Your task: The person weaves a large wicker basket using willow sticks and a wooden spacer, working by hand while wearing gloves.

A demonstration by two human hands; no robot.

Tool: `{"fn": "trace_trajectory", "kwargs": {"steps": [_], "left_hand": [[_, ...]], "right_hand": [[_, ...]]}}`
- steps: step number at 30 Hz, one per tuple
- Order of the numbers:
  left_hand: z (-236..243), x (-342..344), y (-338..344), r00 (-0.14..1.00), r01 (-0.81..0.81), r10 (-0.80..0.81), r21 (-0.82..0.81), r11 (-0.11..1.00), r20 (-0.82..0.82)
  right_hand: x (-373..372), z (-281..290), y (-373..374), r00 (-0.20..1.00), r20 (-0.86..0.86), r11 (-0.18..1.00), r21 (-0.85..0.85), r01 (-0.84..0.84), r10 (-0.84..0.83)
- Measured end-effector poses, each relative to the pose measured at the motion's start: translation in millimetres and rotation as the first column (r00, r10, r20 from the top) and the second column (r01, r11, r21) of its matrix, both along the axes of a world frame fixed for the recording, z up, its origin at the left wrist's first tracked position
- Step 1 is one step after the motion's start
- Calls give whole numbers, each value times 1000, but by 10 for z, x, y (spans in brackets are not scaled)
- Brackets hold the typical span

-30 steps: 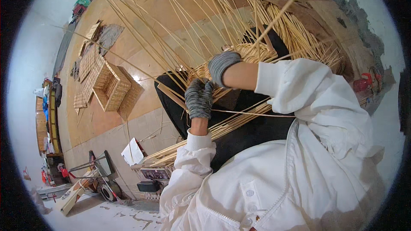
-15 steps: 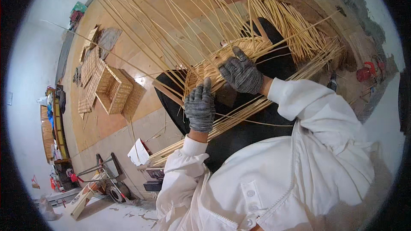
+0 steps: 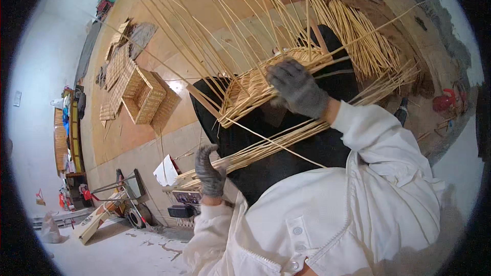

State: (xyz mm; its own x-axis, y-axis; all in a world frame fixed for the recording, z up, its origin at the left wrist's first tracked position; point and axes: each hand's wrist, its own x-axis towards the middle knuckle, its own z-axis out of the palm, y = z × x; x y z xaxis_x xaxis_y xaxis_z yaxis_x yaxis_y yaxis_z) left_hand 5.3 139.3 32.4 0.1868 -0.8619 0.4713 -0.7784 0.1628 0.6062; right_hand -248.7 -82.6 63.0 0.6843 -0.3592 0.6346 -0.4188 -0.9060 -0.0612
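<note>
A half-woven wicker basket (image 3: 250,84) rests across my dark-trousered lap, with long upright rods fanning out from its far side. At its near edge, right of the middle, my right hand (image 3: 299,88) in a grey knitted glove has its fingers closed over the woven rim; its underside is slightly blurred. My left hand (image 3: 210,171), gloved alike, is off the basket, beside the left end of a bundle of loose wicker rods (image 3: 266,148). Its fingers are raised with the thumb apart. One single rod (image 3: 273,140) slants from the basket's left corner toward my jacket.
Finished woven baskets (image 3: 137,94) and flat panels lie on the floor at the left. A large heap of rods (image 3: 358,36) is at the far right, near a red kettle-like object (image 3: 444,103). A wheeled metal frame (image 3: 134,214) stands lower left, near a white paper (image 3: 165,171).
My left hand has left the basket's left corner and moved down toward the rod bundle. My right hand has turned over on the rim. A slanting rod now shows at the left corner.
</note>
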Motion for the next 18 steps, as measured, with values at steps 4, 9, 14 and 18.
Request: {"fn": "trace_trajectory", "kwargs": {"steps": [4, 9, 14, 18], "left_hand": [[-451, 324, 467, 788, -163, -112, 379, 911, 606], [-292, 92, 319, 910, 5, -182, 429, 903, 373], [-112, -52, 125, 953, 47, -156, 381, 923, 261], [-133, 4, -8, 991, 28, -56, 224, 974, 123]], "right_hand": [[-539, -79, 463, 953, -95, 929, 272, -251, 286], [-1021, -401, 516, 954, -287, 620, 765, 174, 86], [-1095, -171, 547, 967, -250, 874, 478, 84, 44], [-1057, 179, 507, 999, 16, 923, 384, 33, -42]]}}
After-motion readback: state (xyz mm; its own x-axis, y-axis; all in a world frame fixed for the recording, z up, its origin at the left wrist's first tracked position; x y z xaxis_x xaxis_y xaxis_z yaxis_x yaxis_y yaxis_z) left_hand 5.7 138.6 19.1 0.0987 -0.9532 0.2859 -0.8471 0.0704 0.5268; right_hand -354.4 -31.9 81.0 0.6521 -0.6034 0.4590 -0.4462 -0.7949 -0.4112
